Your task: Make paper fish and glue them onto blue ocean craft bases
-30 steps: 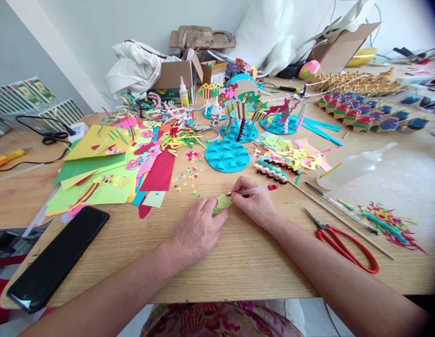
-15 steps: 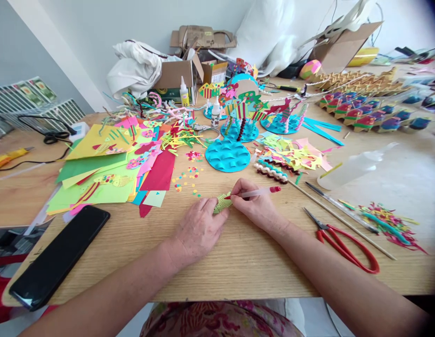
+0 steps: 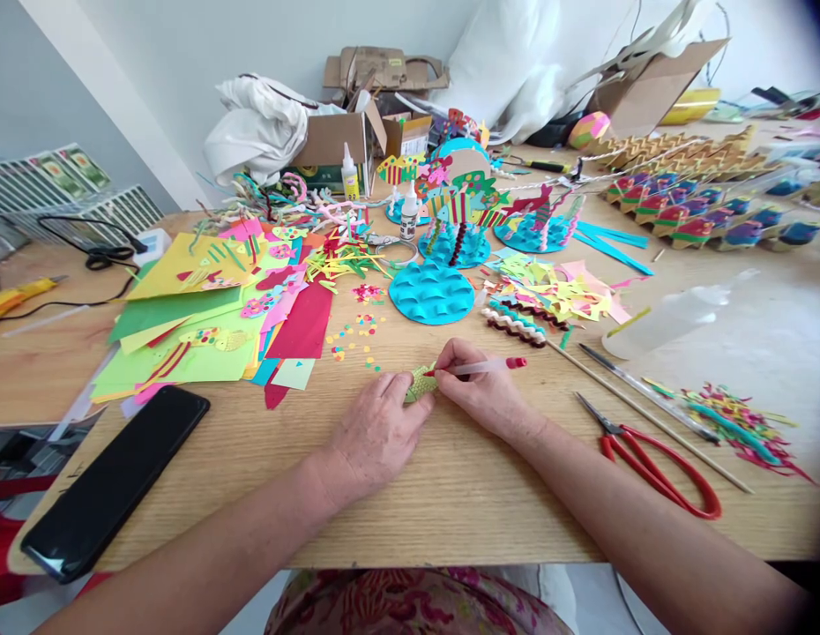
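Note:
A small green paper fish (image 3: 421, 384) with a scale-like pattern lies on the table. My left hand (image 3: 383, 422) grips its left part between thumb and fingers, hiding some of it. In my right hand (image 3: 473, 388) is a red pen (image 3: 486, 365) with a clear barrel, held in a writing pinch. The pen's red tip touches the fish, and its capped end points right. Just beyond my hands sits a round blue base (image 3: 431, 293) with raised curved flaps. Small paper dots (image 3: 357, 335) are scattered to the left of it.
Red-handled scissors (image 3: 661, 463), a wooden stick (image 3: 648, 414) and another pen (image 3: 641, 388) lie at right. A black phone (image 3: 115, 481) and stacked coloured paper (image 3: 178, 309) are at left. Glue bottles (image 3: 408, 214) and finished fish stands (image 3: 533, 227) stand behind.
The view has shifted very slightly. My hands, the pen and the fish keep nearly the same places, with the pen tip still on the fish.

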`<state>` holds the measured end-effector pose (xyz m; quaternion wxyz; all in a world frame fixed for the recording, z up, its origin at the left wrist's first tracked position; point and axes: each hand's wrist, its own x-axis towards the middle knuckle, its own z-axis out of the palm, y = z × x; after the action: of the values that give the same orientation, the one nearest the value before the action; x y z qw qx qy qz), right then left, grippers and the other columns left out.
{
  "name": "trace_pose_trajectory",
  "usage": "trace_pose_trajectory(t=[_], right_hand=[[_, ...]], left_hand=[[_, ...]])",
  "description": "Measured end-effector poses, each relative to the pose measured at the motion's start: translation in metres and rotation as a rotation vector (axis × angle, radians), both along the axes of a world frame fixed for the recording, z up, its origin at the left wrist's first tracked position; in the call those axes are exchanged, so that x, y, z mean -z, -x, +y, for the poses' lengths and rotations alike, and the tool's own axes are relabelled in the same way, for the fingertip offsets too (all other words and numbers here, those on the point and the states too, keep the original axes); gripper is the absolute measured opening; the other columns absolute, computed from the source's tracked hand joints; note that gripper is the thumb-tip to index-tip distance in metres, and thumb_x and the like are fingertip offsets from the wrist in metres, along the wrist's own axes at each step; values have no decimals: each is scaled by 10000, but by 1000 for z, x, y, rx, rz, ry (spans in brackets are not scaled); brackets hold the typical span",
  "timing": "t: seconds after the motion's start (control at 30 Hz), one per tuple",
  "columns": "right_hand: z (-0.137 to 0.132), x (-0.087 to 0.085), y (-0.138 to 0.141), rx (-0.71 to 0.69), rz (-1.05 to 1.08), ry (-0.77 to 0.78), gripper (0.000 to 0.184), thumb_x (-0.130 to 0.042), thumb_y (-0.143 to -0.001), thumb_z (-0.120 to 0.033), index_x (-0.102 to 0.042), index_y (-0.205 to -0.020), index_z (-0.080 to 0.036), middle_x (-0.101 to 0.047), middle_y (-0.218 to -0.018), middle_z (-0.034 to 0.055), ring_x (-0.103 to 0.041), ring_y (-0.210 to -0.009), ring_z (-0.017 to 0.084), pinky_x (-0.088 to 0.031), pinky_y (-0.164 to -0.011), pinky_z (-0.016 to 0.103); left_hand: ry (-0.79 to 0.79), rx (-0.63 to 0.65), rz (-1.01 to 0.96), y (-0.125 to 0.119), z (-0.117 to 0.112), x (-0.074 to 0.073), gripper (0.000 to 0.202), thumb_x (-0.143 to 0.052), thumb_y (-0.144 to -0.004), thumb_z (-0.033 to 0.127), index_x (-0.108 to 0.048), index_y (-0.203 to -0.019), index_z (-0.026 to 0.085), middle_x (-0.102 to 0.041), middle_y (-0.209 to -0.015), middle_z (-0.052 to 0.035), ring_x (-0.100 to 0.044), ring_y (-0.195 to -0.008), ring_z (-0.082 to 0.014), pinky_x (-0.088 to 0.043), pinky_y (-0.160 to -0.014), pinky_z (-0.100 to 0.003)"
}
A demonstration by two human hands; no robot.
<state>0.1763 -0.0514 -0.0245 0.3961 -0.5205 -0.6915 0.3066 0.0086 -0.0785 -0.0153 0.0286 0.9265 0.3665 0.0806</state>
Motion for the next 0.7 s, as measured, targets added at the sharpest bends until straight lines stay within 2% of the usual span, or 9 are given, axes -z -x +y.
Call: trace_pose_trajectory(t=[0.37, 0.7], right_hand=[[-1, 1, -1, -4, -36, -22, 81, -467, -628, -132, -436, -586, -194, -441, -523, -49, -398, -469, 81, -300, -438, 200], [0, -1, -1, 5, 36, 30, 70, -466, -627, -138, -444, -588, -191, -447, -522, -51, -392, -458, 78, -286, -418, 196]], left_hand=[[-12, -2, -12, -1, 1, 1, 295, -455, -798, 157, -510, -1088, 179, -448, -1012, -93, -430, -953, -231, -428, -819, -379], [-2, -1, -16, -1, 1, 1, 271, -429, -815, 167, -516, -1071, 180, -452, -1011, -96, -433, -950, -231, -429, -810, -388]])
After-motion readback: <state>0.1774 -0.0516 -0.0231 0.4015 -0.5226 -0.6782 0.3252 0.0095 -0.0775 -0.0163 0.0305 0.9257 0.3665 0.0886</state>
